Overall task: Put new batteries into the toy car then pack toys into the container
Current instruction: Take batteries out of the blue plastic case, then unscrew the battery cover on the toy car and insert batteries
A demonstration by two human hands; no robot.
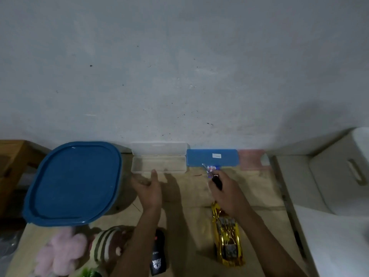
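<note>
A shiny gold toy car lies on the table near the front right, partly under my right forearm. My right hand is shut on a screwdriver with a dark handle, its metal tip pointing toward the back. My left hand hovers open, palm turned inward, just in front of a clear case that stands open. A blue-lidded container sits at the left. A battery pack lies beside the screwdriver tip.
A blue case and a pink case line the wall. A black remote, a striped plush and a pink plush lie near the front edge. A grey box stands at the right.
</note>
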